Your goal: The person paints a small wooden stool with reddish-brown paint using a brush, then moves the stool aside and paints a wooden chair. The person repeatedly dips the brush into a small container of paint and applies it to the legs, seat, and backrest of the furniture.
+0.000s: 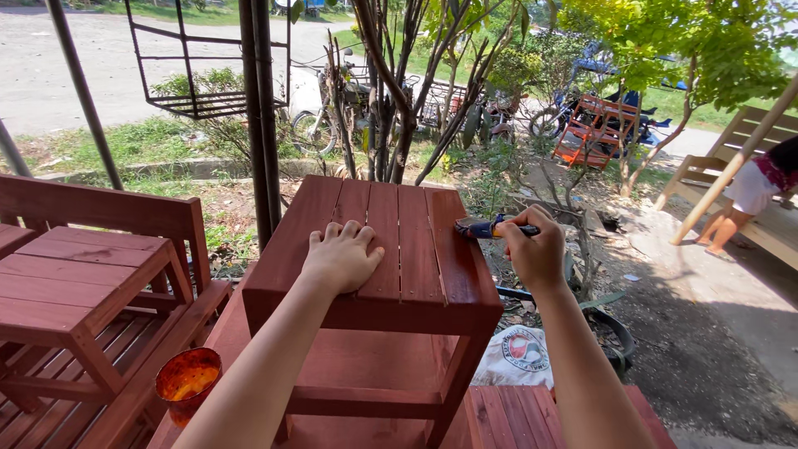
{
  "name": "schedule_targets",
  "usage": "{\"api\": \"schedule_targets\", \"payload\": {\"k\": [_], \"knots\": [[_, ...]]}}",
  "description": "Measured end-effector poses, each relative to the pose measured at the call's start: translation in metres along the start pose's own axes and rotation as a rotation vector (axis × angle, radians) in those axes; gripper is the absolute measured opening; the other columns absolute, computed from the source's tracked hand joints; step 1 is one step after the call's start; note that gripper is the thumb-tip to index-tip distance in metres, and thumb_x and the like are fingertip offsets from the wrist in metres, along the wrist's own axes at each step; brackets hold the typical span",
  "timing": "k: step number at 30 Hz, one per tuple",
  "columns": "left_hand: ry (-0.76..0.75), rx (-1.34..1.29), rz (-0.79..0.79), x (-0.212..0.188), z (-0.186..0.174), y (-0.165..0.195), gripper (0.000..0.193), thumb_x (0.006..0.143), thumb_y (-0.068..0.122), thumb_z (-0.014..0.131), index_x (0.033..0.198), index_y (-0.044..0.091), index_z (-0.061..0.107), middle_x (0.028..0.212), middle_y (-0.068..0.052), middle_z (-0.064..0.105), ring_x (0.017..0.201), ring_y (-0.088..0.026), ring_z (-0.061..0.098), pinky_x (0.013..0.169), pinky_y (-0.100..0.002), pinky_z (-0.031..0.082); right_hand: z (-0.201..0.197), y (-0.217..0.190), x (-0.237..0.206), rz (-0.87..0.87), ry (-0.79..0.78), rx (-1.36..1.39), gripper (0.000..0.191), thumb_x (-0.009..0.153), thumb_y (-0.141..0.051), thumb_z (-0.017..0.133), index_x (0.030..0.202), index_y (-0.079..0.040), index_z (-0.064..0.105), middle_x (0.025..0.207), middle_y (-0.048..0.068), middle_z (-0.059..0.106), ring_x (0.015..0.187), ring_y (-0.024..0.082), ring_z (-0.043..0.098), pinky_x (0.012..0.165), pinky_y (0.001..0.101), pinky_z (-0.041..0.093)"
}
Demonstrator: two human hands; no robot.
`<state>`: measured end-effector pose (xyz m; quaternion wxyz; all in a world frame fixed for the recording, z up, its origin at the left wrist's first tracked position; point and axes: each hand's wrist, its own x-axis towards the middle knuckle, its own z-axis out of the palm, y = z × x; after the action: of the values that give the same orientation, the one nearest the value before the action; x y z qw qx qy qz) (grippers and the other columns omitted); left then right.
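Nearest the person, low on the left, a tin (188, 380) with orange-brown stain in it sits on the slatted boards, within reach of the work. Above it stands the stool (371, 249), red-brown, its top made of parallel slats with narrow gaps between.

To do this stroke well, I'd say the brush (480, 229) should run along the grain of the right-hand slat, lightly loaded so nothing pools in the gaps or runs down the edge (that outer edge looks the likeliest place for drips). The bracing hand ought to stay on slats that aren't wet.

The left hand (342, 256) lies flat on the middle slats, fingers spread and open, gripping nothing, just steadying the top. The right hand (536, 249) is closed around the brush handle, bristles touching the top near its far right corner.

A matching bench (91, 249) stands to the left. Further off are thin trees (399, 91), parked bicycles, and another person (752, 191) by a pale wooden frame.
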<state>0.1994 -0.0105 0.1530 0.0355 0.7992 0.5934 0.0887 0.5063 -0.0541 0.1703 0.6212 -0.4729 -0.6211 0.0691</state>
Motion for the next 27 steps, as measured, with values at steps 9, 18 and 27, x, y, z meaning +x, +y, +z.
{"api": "schedule_targets", "payload": {"k": [9, 18, 27], "knots": [[0.014, -0.031, 0.014, 0.014, 0.004, 0.004, 0.061, 0.101, 0.055, 0.036, 0.153, 0.024, 0.039, 0.161, -0.005, 0.033, 0.151, -0.031, 0.026, 0.121, -0.058, 0.021, -0.039, -0.056, -0.062, 0.043, -0.014, 0.030, 0.016, 0.089, -0.001, 0.069, 0.076, 0.003, 0.061, 0.081, 0.003, 0.057, 0.053, 0.008, 0.058, 0.046, 0.0257, 0.044], [0.007, -0.043, 0.029, 0.023, 0.006, 0.007, 0.062, 0.101, 0.054, 0.037, 0.155, 0.024, 0.037, 0.163, -0.006, 0.030, 0.153, -0.034, 0.023, 0.123, -0.060, 0.017, -0.072, -0.097, -0.114, 0.111, 0.064, 0.010, 0.010, 0.087, -0.001, 0.069, 0.079, 0.001, 0.065, 0.076, 0.004, 0.061, 0.053, 0.010, 0.059, 0.046, 0.0252, 0.047], [-0.003, -0.040, 0.041, 0.026, 0.004, 0.006, 0.062, 0.101, 0.054, 0.039, 0.155, 0.023, 0.038, 0.165, -0.005, 0.029, 0.155, -0.035, 0.019, 0.123, -0.062, 0.016, -0.090, -0.104, -0.105, 0.133, 0.219, 0.171, 0.009, 0.091, -0.006, 0.067, 0.086, 0.002, 0.066, 0.075, 0.009, 0.067, 0.057, 0.015, 0.068, 0.051, 0.0273, 0.057]]}}
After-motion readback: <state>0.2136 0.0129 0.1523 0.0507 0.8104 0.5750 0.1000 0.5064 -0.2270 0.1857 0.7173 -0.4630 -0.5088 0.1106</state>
